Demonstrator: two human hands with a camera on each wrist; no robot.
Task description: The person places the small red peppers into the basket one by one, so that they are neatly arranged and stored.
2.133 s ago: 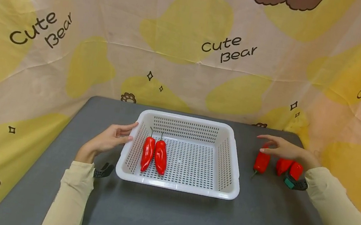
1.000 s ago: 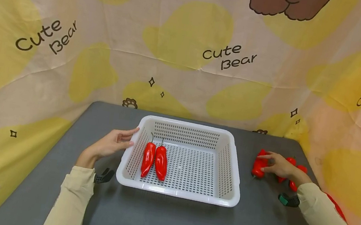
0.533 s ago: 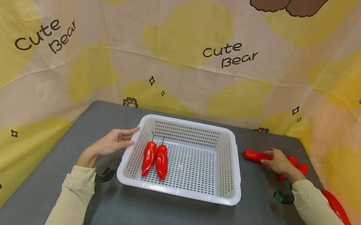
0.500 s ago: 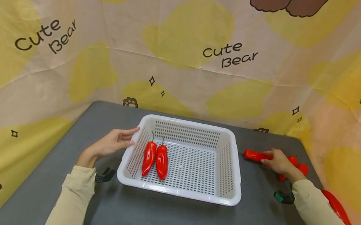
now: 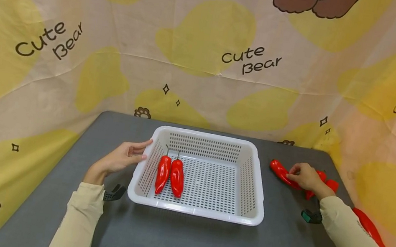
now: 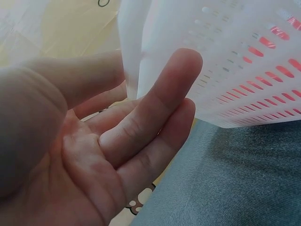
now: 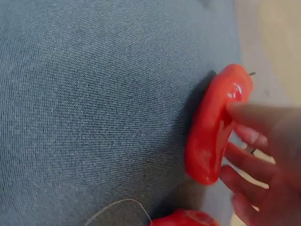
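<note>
A white perforated plastic basket [image 5: 195, 211] stands in the middle of the table. My left hand [image 5: 124, 157] holds its left rim, thumb on one side of the wall and fingers on the other, as the left wrist view shows. Two long red peppers [image 5: 176, 178] lie side by side along the basket's left part, stems toward the back. To the right of the basket my right hand [image 5: 303, 176] pinches another red pepper [image 5: 279, 170], which lies slanted. In the right wrist view the thumb presses this red pepper [image 7: 209, 136] from one side, with fingers on its far side.
More red peppers [image 5: 331, 185] lie by the right wrist, partly hidden by the hand. Another long red pepper [image 5: 369, 228] lies beyond the right sleeve. A printed cloth [image 5: 204, 27] hangs behind and beside the grey table [image 5: 181, 243].
My right hand came down onto the red pepper and took hold of it. The pepper turned from pointing forward to sideways, then to a slant. My left hand stayed on the rim.
</note>
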